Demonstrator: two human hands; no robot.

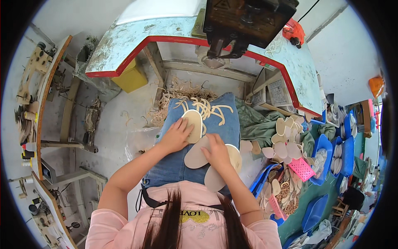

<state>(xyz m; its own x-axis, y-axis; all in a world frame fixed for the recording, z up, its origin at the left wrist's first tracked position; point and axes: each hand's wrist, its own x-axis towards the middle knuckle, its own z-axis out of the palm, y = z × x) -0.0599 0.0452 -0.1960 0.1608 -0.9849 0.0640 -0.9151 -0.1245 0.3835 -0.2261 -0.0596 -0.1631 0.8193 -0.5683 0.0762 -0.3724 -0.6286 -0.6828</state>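
Over my lap, my left hand (177,135) grips a cream insole (194,124) with a white rim, its fingers lying across the upper face. My right hand (217,152) is closed on a beige insole (196,154), just right of and below the first one. Beneath the right wrist, another cream insole (234,158) and a beige one (214,180) rest on my jeans. Thin curled cream trimmings (203,108) are scattered over the denim near my knees. The undersides of the held insoles and some fingertips are hidden.
Ahead stands a worn pale-blue table (166,28) with a red edge, bearing a dark machine (248,20). A heap of trimmings (178,92) covers the floor below. To the right are piled insoles (286,149), a pink basket (302,169) and blue trays (315,211). A yellow bin (132,77) sits left.
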